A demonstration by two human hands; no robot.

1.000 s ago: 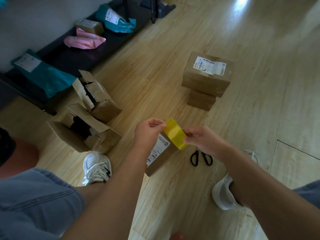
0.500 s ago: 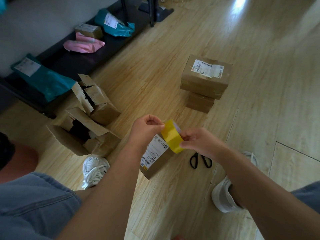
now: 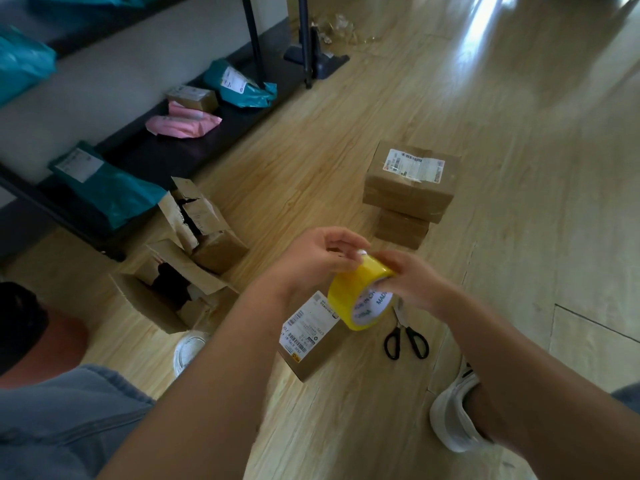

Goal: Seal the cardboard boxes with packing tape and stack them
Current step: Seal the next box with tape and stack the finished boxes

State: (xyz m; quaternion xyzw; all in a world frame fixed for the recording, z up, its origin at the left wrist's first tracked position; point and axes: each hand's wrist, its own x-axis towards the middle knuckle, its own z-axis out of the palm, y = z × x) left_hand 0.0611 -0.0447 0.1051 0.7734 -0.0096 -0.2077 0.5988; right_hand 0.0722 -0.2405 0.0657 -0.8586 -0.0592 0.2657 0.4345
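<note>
Right hand curled round tape roll, left hand seemingly pinching its top edge

A yellow roll of tape with a printed white core is held tilted at the frame's centre by the left hand and right hand. Just below it, a closed labelled box lies on the floor. Right of centre, 2 closed boxes are stacked: the labelled upper box is wider than the lower box. At left centre, 2 torn boxes gape open.
</note>
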